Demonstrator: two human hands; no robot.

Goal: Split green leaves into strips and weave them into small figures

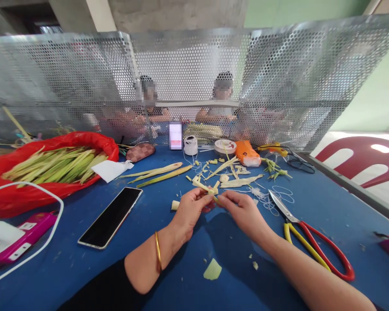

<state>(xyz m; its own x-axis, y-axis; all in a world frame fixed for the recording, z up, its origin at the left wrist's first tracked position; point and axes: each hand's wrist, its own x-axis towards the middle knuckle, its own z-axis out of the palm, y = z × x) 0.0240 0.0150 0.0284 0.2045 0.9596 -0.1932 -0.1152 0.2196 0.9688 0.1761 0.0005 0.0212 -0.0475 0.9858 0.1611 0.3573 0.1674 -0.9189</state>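
My left hand (189, 208) and my right hand (241, 211) meet over the blue table (168, 259), both pinched on a small folded piece of pale yellow-green leaf strip (206, 188). The strip sticks up and to the left from between my fingertips. A gold bangle (157, 251) circles my left wrist. Scissors with red and yellow handles (306, 239) lie just right of my right hand, blades pointing towards it. Loose white thread (269, 198) lies by the blade tips.
A black phone (112, 217) lies left of my hands. A red bag of green leaf strips (48, 166) sits far left, a pink power strip (19, 237) nearer. Leaf scraps (227, 170), a thread spool (190, 145), an orange tool (246, 153). Two people sit behind a perforated metal screen (194, 82).
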